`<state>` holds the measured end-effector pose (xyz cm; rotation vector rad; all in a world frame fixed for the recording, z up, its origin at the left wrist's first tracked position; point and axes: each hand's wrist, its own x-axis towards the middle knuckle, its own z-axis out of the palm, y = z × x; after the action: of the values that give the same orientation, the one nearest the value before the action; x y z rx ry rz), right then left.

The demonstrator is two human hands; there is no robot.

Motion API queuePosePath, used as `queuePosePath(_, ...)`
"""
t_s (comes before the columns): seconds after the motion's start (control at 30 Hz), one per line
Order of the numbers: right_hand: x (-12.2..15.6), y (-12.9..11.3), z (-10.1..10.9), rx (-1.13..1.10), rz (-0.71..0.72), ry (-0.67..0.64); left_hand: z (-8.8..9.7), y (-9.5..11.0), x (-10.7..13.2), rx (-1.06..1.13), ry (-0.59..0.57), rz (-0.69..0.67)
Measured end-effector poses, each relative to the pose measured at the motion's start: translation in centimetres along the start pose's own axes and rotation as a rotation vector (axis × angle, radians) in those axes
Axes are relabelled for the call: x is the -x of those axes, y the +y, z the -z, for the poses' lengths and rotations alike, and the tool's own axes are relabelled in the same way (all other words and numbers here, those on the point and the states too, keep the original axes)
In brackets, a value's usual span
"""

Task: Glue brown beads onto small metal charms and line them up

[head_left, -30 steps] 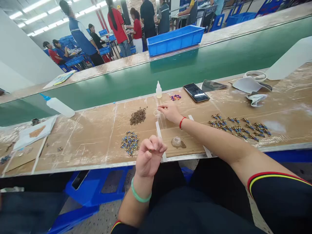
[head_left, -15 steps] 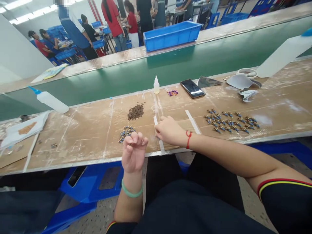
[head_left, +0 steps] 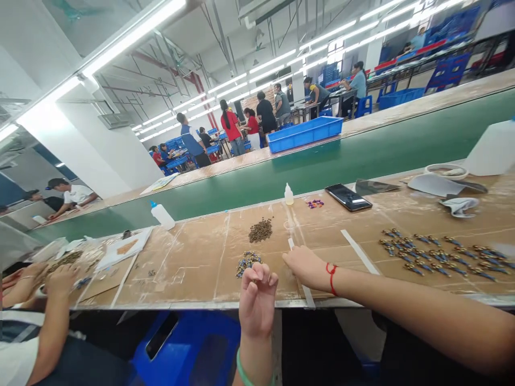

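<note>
Where the hands are: left hand [head_left: 257,300] raised above the near edge of the cardboard-topped bench [head_left: 189,273]; right hand [head_left: 306,269] lying on the bench top, near the same edge

Left hand's state: fingers [head_left: 257,276] curled, tips drawn in toward the thumb; cannot tell whether anything small sits between them

Right hand's state: flat and loosely open, holding nothing visible, fingers pointing left along the bench, forearm running almost parallel to the near edge, over one white tape strip [head_left: 298,271]

Counts on the bench: one heap of blue-and-gold pieces [head_left: 247,264], just beyond the left hand; one heap of dark brown beads [head_left: 260,230]; about thirty blue-and-gold pieces [head_left: 438,258] in loose rows toward the right end; two squeeze bottles [head_left: 162,215]; one phone [head_left: 348,197]

Room: green conveyor belt [head_left: 322,155] along the far edge, one blue crate [head_left: 304,134] beyond it, ten or so people at work under strip lights, a co-worker's hands [head_left: 60,281] at the bench's left end
</note>
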<state>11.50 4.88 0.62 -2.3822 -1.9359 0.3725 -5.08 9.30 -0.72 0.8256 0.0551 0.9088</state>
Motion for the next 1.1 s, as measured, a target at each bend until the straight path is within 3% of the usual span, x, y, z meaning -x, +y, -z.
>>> queuePosePath(0.2,3.6,1.0,1.7,-0.387,0.179,0.278,-0.4,-0.2,-0.3,-0.023,-0.066,-0.02)
queuePosePath(0.47,9.2,2.3,2.9,-0.889,0.331,0.668,-3.9,-0.5,-1.6,-0.174,-0.249,-0.091)
queuePosePath(0.7,13.2,2.8,3.8,-1.122,0.364,0.784,-7.9,-1.7,-2.2,-0.243,-0.336,-0.109)
queuePosePath(0.8,14.7,2.6,4.1,-1.13,0.375,0.894,-9.6,-2.2,-2.2,-0.276,-0.356,-0.136)
queuePosePath(0.93,16.2,2.1,4.9,-0.904,0.498,1.101,-11.3,-2.5,-1.7,-0.331,-0.381,-0.199)
queuePosePath(1.1,17.1,1.9,5.6,-0.692,0.589,1.196,-12.3,-2.4,-0.9,-0.378,-0.388,-0.24)
